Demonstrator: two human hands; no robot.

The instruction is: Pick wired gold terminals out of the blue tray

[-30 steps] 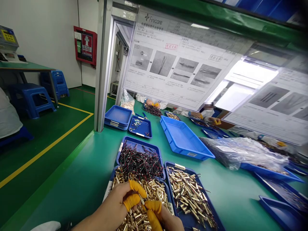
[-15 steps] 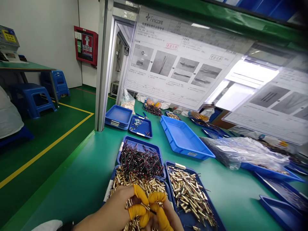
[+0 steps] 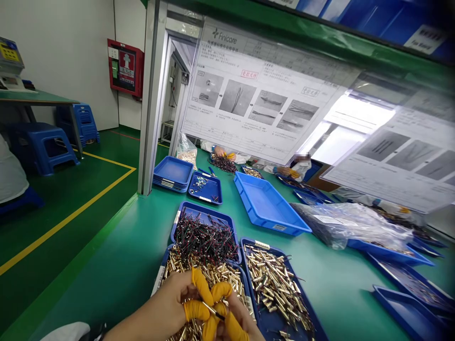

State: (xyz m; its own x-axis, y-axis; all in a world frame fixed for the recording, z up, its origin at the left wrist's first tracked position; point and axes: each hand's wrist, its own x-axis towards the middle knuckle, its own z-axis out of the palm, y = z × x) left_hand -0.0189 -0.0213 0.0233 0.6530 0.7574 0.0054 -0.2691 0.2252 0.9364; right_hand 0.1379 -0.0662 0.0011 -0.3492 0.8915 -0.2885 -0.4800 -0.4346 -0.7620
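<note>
Yellow finger cots cover the fingertips of both hands. My left hand [image 3: 177, 299] is closed in a pinch on a thin brass tube [image 3: 209, 308] with a dark end. Close against it, my right hand [image 3: 239, 310] is closed on the dark wire end of the same piece. Both hands are over a blue tray heaped with brass tubes [image 3: 216, 273]. Behind that stands a tray of dark-red and black wires [image 3: 206, 237]. To the right is a tray of brass tubes with wires [image 3: 275, 279].
A large light-blue bin [image 3: 266, 201], a small tray [image 3: 205, 187] and stacked trays [image 3: 173, 171] stand farther back. A plastic-wrapped bundle [image 3: 351, 222] lies right. Instruction sheets [image 3: 259, 90] hang above. Co-workers' gloved hands [image 3: 227, 155] show beyond. A metal post [image 3: 147, 104] rises left.
My hands have shifted slightly left in the picture, and the brass tube with its dark end now shows more clearly between the fingers. The whole view has moved a little.
</note>
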